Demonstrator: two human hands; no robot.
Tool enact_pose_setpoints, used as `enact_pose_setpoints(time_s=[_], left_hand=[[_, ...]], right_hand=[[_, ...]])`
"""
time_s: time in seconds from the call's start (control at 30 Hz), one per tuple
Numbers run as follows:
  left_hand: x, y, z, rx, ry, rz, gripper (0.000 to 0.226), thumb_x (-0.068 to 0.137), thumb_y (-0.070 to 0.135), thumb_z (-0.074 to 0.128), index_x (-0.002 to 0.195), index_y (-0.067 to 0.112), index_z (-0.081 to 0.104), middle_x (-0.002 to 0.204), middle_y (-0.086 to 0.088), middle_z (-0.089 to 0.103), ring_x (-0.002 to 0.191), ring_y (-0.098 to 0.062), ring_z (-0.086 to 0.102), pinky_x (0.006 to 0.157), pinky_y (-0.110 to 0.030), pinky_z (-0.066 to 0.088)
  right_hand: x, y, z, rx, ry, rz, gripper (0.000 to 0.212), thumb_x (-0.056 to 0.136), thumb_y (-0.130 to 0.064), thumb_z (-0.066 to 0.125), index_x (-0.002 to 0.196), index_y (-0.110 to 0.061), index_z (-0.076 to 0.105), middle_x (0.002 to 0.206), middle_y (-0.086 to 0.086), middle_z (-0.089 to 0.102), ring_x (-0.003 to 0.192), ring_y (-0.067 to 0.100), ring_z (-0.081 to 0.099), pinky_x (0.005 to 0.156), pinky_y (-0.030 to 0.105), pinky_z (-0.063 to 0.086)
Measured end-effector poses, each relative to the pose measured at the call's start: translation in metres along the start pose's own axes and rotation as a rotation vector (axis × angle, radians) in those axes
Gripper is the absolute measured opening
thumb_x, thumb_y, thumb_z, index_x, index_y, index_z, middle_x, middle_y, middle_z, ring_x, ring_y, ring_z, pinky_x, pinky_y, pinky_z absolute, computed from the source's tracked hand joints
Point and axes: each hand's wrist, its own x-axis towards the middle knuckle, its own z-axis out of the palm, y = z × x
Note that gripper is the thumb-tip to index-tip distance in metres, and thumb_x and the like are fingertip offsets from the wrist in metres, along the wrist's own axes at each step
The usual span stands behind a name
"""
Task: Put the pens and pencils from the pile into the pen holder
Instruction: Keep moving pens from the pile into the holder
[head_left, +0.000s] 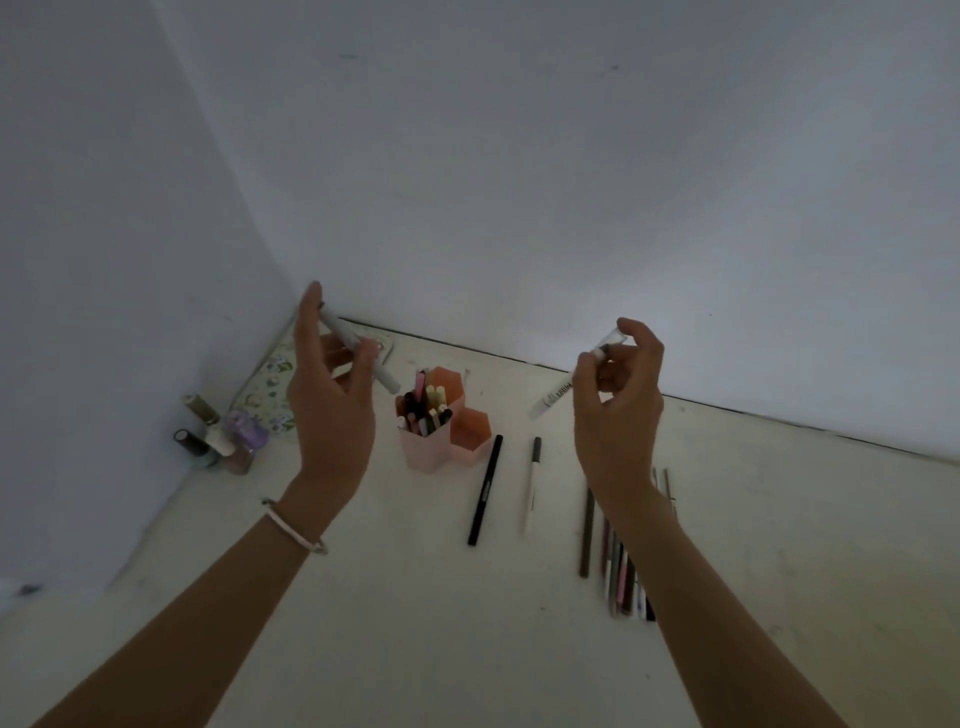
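A pink and orange hexagon pen holder (470, 441) stands on the white table (363, 597) near the back wall, with several pens upright in its pink cell. My left hand (330, 415) is raised just left of the holder and grips a grey marker (387, 382) that slants down toward it. My right hand (618, 410) is raised right of the holder and pinches a white marker (553, 397) near its clear cap. A black pen (485, 491) and a white pen (532, 483) lie side by side on the table. The pile of pens and pencils (621, 566) lies under my right forearm.
Several nail polish bottles (221, 439) stand in the left corner beside a floral pouch (270, 384). White walls close off the back and the left. A bangle sits on my left wrist.
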Motion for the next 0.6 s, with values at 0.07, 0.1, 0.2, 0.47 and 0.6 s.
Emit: enact_pose_setpoints(time_s=[0.07,0.1,0.2,0.47,0.6], left_hand=[[-0.006,-0.015,0.001,0.087,-0.040,-0.002,0.056,0.096,0.025,0.059,0.144,0.036,0.034,0.091,0.013,0.065,0.085,0.002,0.065,0.080,-0.016,0.054],[-0.010,-0.020,0.001,0.108,-0.057,-0.001,0.054,0.096,0.024,0.059,0.143,0.037,0.035,0.090,0.010,0.065,0.084,0.004,0.064,0.078,-0.012,0.052],[-0.016,-0.026,0.001,0.089,-0.067,-0.008,0.053,0.096,0.023,0.059,0.141,0.038,0.036,0.091,0.008,0.065,0.084,0.003,0.065,0.074,-0.005,0.049],[-0.033,-0.031,0.008,0.145,-0.208,-0.009,0.034,0.097,0.019,0.055,0.130,0.020,0.056,0.105,-0.001,0.069,0.094,-0.010,0.067,0.086,-0.024,0.055],[-0.044,-0.040,0.004,0.417,-0.262,0.203,0.041,0.099,0.033,0.040,0.125,0.014,0.066,0.131,-0.007,0.060,0.124,-0.026,0.050,0.105,-0.046,0.040]], right_hand=[[-0.003,-0.011,0.012,0.063,0.008,-0.041,0.034,0.094,-0.016,0.055,0.125,-0.024,0.044,0.086,-0.011,0.061,0.074,0.009,0.063,0.069,0.013,0.049],[-0.004,-0.016,0.018,0.087,0.004,-0.063,0.034,0.094,-0.018,0.055,0.125,-0.023,0.044,0.088,-0.013,0.060,0.077,0.011,0.064,0.072,0.015,0.050],[-0.010,-0.026,0.034,0.141,-0.030,-0.123,0.034,0.095,-0.020,0.054,0.127,-0.022,0.042,0.092,-0.014,0.059,0.081,0.013,0.065,0.075,0.018,0.052],[-0.019,-0.032,0.054,0.154,-0.053,-0.121,0.037,0.095,-0.019,0.056,0.129,-0.027,0.042,0.099,-0.009,0.060,0.087,0.015,0.065,0.079,0.021,0.053],[-0.021,-0.030,0.056,0.128,-0.088,-0.128,0.037,0.096,-0.017,0.057,0.128,-0.028,0.043,0.097,-0.010,0.061,0.086,0.013,0.066,0.079,0.021,0.054]])
